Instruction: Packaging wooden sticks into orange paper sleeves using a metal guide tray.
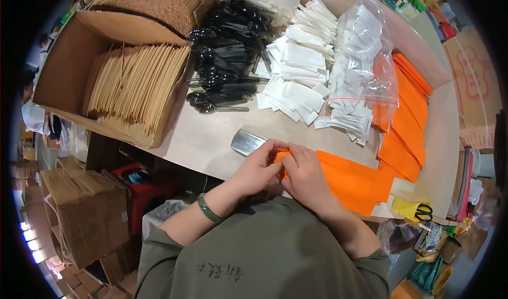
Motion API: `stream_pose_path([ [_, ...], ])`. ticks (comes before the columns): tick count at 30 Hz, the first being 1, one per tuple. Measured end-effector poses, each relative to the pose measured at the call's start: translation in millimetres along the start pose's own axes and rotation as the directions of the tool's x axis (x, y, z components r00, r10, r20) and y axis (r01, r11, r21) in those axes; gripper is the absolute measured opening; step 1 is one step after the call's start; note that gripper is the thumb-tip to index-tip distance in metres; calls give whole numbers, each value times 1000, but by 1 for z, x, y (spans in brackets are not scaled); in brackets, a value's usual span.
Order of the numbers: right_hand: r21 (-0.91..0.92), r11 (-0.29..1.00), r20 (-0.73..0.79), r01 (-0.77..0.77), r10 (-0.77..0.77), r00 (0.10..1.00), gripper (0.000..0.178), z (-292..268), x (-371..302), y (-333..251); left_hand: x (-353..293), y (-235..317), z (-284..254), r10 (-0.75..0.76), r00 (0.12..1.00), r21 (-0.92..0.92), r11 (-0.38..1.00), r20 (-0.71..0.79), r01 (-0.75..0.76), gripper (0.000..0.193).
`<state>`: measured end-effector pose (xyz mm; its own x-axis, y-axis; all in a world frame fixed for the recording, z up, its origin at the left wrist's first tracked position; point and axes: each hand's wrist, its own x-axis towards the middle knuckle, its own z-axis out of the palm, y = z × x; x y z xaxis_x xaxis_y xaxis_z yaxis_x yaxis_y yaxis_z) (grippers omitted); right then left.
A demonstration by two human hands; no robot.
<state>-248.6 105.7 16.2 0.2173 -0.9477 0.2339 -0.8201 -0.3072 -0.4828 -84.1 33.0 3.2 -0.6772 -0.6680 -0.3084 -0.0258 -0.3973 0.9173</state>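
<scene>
Pale worktop (196,140): your left hand (260,167) and right hand (304,175), both curled nearly closed, pinch an orange sheet (346,177), apparently working its end, likely needing a steady grip next.

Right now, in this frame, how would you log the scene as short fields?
Left grip: fingers curled at left end of flat bright-orange material; pinch partly hidden
Right grip: beside it, at the same end
Nearest the left: silvery rounded-rectangular object
Table, left: brown cardboard box of thin wooden sticks
Table, middle: black plastic spoons, flat white packets
</scene>
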Motion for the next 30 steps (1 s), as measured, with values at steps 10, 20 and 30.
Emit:
stream_pose_path([
  [10,-42,990,81,136,-133,988,25,-50,1,8,-11,33,-40,311,879,930,-61,362,-361,58],
  [20,213,927,293,-308,240,926,54,-108,-56,51,-13,32,4,5,872,470,841,489,-269,39],
  [30,-147,904,112,-401,418,901,33,-56,-31,9,-23,14,-27,103,985,822,567,-139,57,45],
])
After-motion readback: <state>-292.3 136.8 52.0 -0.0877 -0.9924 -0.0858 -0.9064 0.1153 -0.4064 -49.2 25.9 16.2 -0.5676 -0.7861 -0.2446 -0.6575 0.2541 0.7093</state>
